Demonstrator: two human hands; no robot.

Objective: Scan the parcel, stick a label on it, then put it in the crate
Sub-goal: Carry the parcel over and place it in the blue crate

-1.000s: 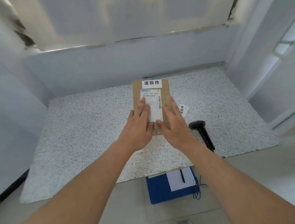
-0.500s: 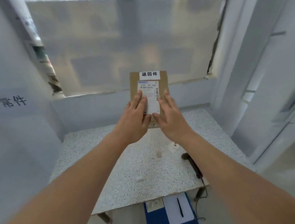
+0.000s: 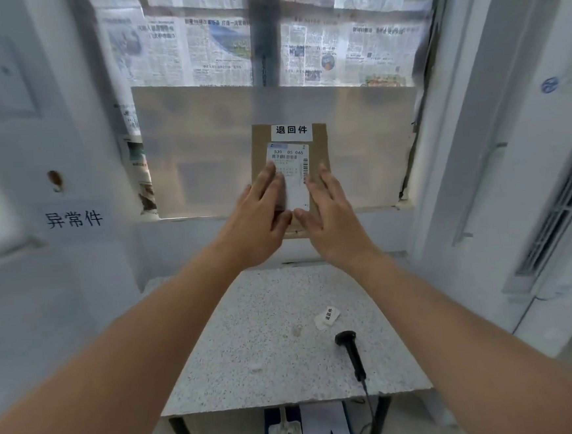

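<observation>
Cardboard parcel [image 3: 316,139] being held up in the air above the table [image 3: 253,339], left hand [image 3: 261,218] pressing spread fingers [image 3: 271,180] flat over the shipping sheet, right hand [image 3: 329,217] bracing likewise beside it, probably steadying the labelled face. Lying idle further right: spare label [image 3: 327,317] and scanner [image 3: 350,352]. Seeing no crate.

1. Soft daylight is coming through the papered window [image 3: 274,46], lighting the room evenly.
2. Edges are bending from wide-angle distortion.
3. The left wall [image 3: 14,135] is showing blur; shadows are staying faint.
</observation>
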